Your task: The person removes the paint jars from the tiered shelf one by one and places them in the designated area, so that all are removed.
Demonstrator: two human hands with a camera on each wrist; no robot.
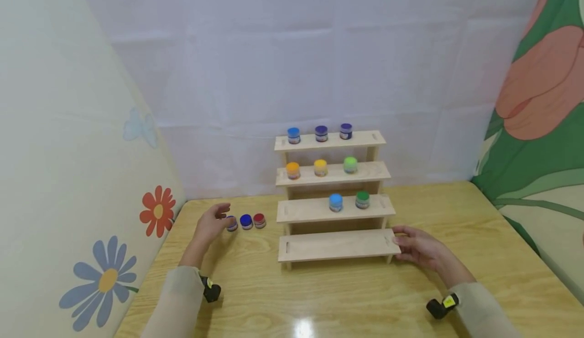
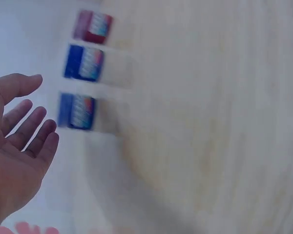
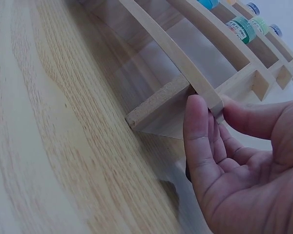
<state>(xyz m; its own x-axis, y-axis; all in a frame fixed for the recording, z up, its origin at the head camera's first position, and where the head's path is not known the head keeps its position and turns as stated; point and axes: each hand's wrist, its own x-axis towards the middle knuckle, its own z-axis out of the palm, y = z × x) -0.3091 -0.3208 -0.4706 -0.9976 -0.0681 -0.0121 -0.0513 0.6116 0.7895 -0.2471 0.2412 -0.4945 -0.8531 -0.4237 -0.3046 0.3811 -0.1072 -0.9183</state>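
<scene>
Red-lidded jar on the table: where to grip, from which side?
Probably best pinched front and back on its round side, coming from above: the red-lidded jar stands upright with open space over it, while the middle blue jar crowds its left in the head view.

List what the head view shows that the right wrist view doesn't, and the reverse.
Only the head view: the left hand beside three jars on the table, and a painted blue flower.

Only the right wrist view: the broad face of the end support beneath the lowest step, and lettering on the green jar.

Both: the right hand pinching the lowest step's end, the tiered wooden stand, the green jar itself and the table.
</scene>
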